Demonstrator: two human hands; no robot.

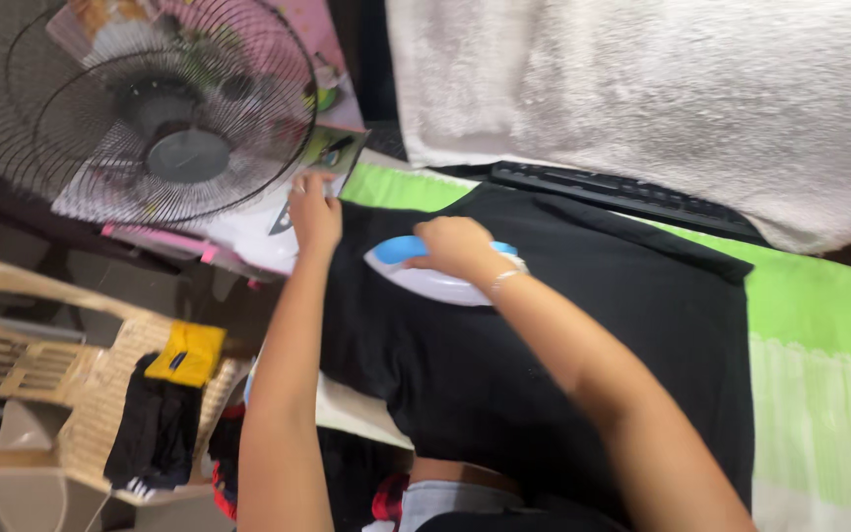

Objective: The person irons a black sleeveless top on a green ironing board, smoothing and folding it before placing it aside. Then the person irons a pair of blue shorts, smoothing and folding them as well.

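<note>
Black garment [563, 325] found spread flat, soft and matte, over green-and-white padded cloth [810, 315] on the surface; near part looked smooth, collar end under work, remainder undetermined. White fluffy towel [701, 89] noted behind; round wire-caged fan [140, 108] to the left. Smooth white-and-blue iron [425, 276] resting on garment, right hand [457, 246] clenched around its handle. Left hand [314, 212] pressed flat, fingers together, at garment's edge.

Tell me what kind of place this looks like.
Probably a room at home, set up for ironing. The right hand grips an iron on a black garment spread over a green cloth; the left hand presses the garment's edge. A fan and a plastic chair stand alongside.
</note>
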